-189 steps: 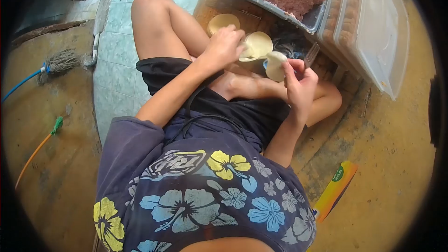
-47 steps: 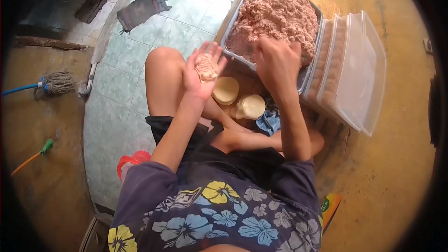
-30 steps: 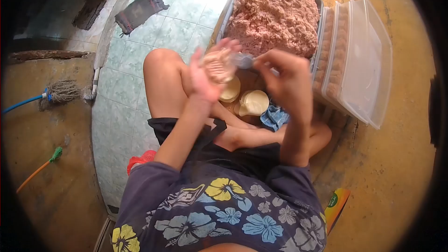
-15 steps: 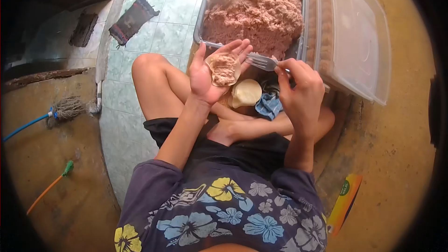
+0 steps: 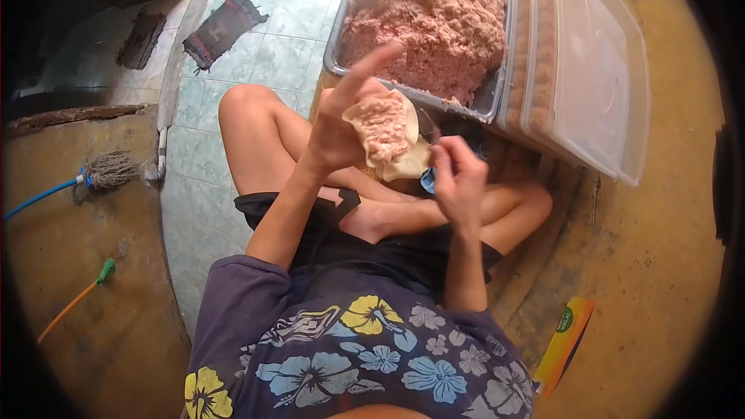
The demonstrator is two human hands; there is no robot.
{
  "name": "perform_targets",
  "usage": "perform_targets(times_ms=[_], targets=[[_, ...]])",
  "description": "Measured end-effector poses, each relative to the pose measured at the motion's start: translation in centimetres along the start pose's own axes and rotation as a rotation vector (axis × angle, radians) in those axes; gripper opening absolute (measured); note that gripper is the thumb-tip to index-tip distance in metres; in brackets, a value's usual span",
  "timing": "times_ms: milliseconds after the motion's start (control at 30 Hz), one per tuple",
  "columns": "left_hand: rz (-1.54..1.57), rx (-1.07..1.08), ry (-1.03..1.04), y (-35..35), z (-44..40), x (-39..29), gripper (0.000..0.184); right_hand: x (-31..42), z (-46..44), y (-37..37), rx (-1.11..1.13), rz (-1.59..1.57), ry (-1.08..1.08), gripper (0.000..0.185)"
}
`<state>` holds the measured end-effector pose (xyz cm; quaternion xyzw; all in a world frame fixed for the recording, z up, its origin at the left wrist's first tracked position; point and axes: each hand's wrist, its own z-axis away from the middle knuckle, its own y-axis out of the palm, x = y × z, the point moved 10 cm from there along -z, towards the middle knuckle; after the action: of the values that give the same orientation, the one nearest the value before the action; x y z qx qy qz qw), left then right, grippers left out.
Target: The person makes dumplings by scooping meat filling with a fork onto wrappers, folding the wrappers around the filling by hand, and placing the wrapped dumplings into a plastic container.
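My left hand holds a round dumpling wrapper heaped with pink minced meat, its thumb stretched up and away. The wrapper is tilted toward the right. Pinched in the fingers of my right hand is a fork, blurred and seen nearly edge-on beside the wrapper. Below the filled wrapper, a stack of pale wrappers shows in part. A blue cloth lies mostly hidden behind my right hand.
A grey tray with a large mound of minced meat stands ahead. To its right are stacked clear plastic containers. A yellow-orange box lies on the floor at right; a mop and a small mat are at left.
My left hand has turned, tilting the filled wrapper to the right. My right hand has come down and left with the fork, nearer my lap. The meat on the wrapper looks more spread out.
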<state>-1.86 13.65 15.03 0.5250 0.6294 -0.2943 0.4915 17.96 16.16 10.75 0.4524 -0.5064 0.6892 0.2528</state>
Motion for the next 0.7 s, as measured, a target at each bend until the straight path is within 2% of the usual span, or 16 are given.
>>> perform_targets(times_ms=[100, 133, 167, 200, 233, 267, 300, 367, 400, 433, 567, 600, 633, 700], targets=[[-0.138, -0.119, 0.12, -0.5, 0.6, -1.7, 0.075, 1.8, 1.0, 0.5, -0.098, -0.323, -0.091, 0.007], [-0.137, -0.036, 0.014, 0.4, 0.7, -1.2, 0.072, 4.1, 1.2, 0.7, -0.087, -0.28, -0.241, 0.006], [-0.016, 0.065, 0.031, 2.2, 0.8, -2.2, 0.066, 6.3, 1.3, 0.7, -0.078, -0.233, -0.391, 0.007], [-0.022, 0.001, 0.035, 1.5, 0.6, -2.1, 0.064, 8.2, 1.0, 0.4, -0.074, -0.003, -0.426, 0.012], [-0.031, -0.067, 0.04, 0.6, 0.3, -2.0, 0.062, 6.6, 0.4, 0.4, -0.085, 0.016, -0.38, 0.02], [-0.087, -0.145, 0.052, -1.0, 0.0, -2.5, 0.062, 5.9, 0.5, 0.0, -0.106, 0.021, -0.353, 0.018], [-0.244, -0.134, 0.073, -2.4, -0.4, -4.6, 0.069, 5.7, 0.6, -0.5, -0.129, 0.027, -0.327, 0.016], [-0.166, -0.072, 0.117, -1.4, 0.1, -4.9, 0.077, 7.3, 2.1, -0.1, -0.165, -0.135, -0.446, 0.016], [-0.198, -0.09, 0.073, -1.3, 0.8, -4.9, 0.079, 8.5, 2.0, 1.5, -0.109, -0.172, -0.471, 0.016], [-0.23, -0.108, 0.041, -1.1, 0.9, -5.3, 0.081, 8.8, 2.0, 2.3, -0.066, -0.082, -0.48, 0.012], [-0.376, -0.268, 0.002, -3.7, 1.6, -5.4, 0.091, 4.1, 0.2, 2.7, -0.055, -0.211, -0.129, 0.011], [-0.302, -0.267, 0.02, -2.7, 1.6, -5.4, 0.092, 5.2, -0.9, 3.2, -0.001, -0.415, -0.108, 0.019], [-0.188, -0.183, 0.082, -0.5, 2.1, -5.0, 0.096, 6.1, -1.5, 4.6, 0.167, -0.722, -0.017, 0.027], [0.077, -0.185, 0.122, 1.4, 3.1, -4.7, 0.096, 6.8, -1.9, 6.1, 0.348, -1.113, 0.073, 0.032]])
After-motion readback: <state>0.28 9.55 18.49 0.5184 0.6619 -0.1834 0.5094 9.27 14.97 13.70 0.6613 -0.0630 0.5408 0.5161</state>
